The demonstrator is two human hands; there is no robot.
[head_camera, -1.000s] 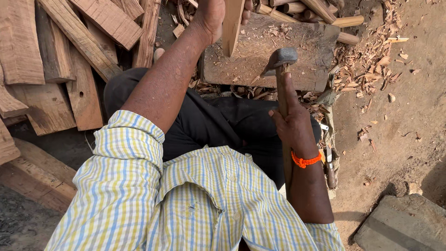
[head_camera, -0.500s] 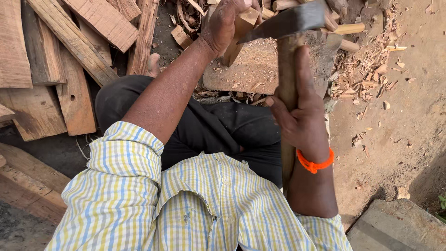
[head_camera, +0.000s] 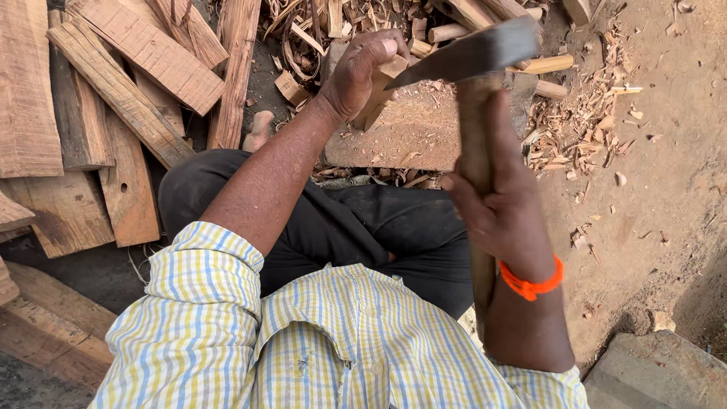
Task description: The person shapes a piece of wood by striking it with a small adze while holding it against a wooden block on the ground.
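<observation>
My right hand (head_camera: 496,204) grips the wooden handle of an adze (head_camera: 473,57), raised above my lap. Its dark metal blade points left, close to a small pale wood piece (head_camera: 382,87). My left hand (head_camera: 356,76) holds that piece upright on a flat wooden chopping block (head_camera: 409,136). An orange band circles my right wrist. I sit with my legs in dark trousers just below the block.
Rough planks (head_camera: 113,98) lie stacked at the left. Cut sticks and bark scraps (head_camera: 454,23) pile up behind the block. Wood chips (head_camera: 583,129) scatter over the bare dirt at the right. A stone slab (head_camera: 659,375) lies at the bottom right corner.
My right hand has lifted the adze from the block up to a raised position. My left hand has kept hold of the wood piece on the block.
</observation>
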